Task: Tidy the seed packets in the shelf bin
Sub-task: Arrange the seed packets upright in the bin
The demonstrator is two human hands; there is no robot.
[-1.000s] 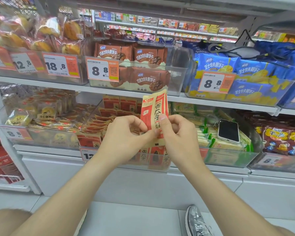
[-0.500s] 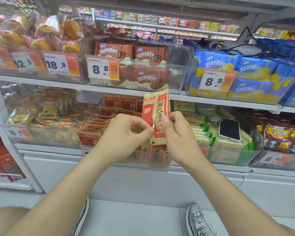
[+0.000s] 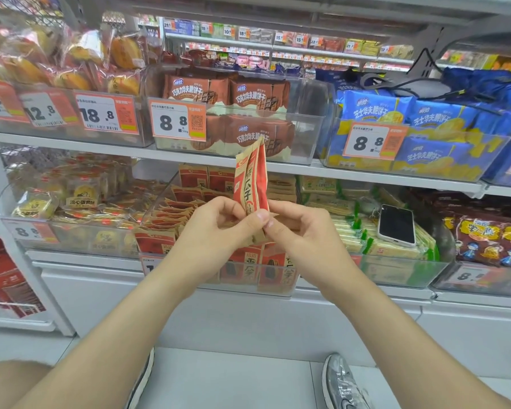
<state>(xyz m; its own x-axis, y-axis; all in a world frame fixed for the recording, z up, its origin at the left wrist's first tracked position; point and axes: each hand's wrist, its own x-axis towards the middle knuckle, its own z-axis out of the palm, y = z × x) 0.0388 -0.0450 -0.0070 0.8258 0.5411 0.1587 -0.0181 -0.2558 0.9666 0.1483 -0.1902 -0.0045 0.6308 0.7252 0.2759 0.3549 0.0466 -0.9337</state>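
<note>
A red and tan seed packet (image 3: 250, 179) stands upright in front of the lower shelf, turned nearly edge-on to me. My left hand (image 3: 216, 231) and my right hand (image 3: 301, 231) both pinch its lower end, thumbs meeting at the bottom. Behind and below them sits the clear shelf bin (image 3: 219, 286) holding several more of the same packets (image 3: 171, 216), some upright at the front, others leaning in rows at the left.
A phone (image 3: 396, 225) lies on green and yellow packs in the bin to the right. Clear bins of brown and blue biscuit bags fill the shelf above (image 3: 351, 172). Pastry packs lie in the left bin (image 3: 33, 231). My shoes are on the floor below.
The packet has turned from facing me to nearly edge-on, and both hands have shifted slightly lower on it.
</note>
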